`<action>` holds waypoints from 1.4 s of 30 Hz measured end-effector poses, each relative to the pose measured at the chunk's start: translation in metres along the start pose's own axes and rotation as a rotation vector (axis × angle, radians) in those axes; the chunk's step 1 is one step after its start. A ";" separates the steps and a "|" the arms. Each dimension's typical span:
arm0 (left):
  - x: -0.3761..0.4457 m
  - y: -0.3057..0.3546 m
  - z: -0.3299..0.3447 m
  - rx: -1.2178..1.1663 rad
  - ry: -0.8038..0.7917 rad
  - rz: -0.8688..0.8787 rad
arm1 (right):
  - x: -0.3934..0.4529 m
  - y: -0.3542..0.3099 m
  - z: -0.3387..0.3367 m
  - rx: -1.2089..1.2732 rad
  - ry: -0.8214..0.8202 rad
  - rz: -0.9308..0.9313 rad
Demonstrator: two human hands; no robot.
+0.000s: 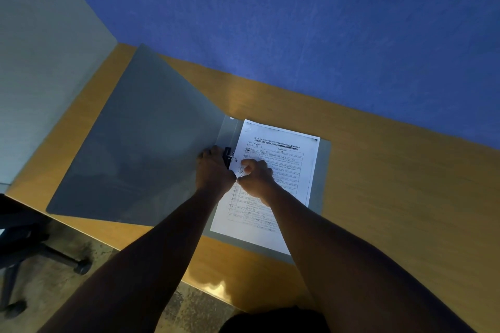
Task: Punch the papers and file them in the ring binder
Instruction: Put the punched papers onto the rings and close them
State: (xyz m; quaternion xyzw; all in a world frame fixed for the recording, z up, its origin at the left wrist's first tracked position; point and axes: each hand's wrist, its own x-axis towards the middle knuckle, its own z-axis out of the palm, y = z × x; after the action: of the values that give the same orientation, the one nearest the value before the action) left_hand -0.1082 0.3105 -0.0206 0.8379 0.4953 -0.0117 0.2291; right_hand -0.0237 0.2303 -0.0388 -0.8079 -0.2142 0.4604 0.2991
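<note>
A grey ring binder [140,143] lies open on the wooden desk, its left cover spread wide. A printed sheet with a table of text [286,170] rests on the binder's right half. The black and metal ring mechanism [228,157] sits at the spine, beside the sheet's left edge. My left hand [213,170] is curled over the mechanism from the left. My right hand [255,177] rests on the sheet with fingers bent, pinching at the paper's left edge close to the rings. No hole punch is in view.
The wooden desk [392,184] runs diagonally, backed by a blue partition [297,21] and a grey side panel [40,62]. An office chair base with castors [40,259] stands on the floor at the lower left, below the desk's near edge.
</note>
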 end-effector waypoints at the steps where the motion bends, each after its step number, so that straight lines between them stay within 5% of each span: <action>1: 0.000 0.000 -0.001 -0.017 0.000 -0.004 | 0.000 0.000 0.001 0.000 -0.001 -0.001; 26: 0.005 -0.004 -0.019 -0.272 -0.112 -0.031 | 0.007 -0.002 0.001 0.049 -0.028 0.048; 36: 0.002 -0.015 -0.010 -0.235 -0.074 -0.024 | 0.005 -0.006 -0.002 0.106 -0.018 0.083; 42: 0.004 -0.012 -0.016 -0.169 -0.058 0.047 | 0.002 -0.009 -0.005 -0.064 -0.005 0.016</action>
State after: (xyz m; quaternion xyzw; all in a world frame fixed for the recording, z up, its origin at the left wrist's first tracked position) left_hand -0.1196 0.3249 -0.0117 0.8263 0.4680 0.0113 0.3132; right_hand -0.0187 0.2372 -0.0319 -0.8177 -0.2231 0.4576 0.2688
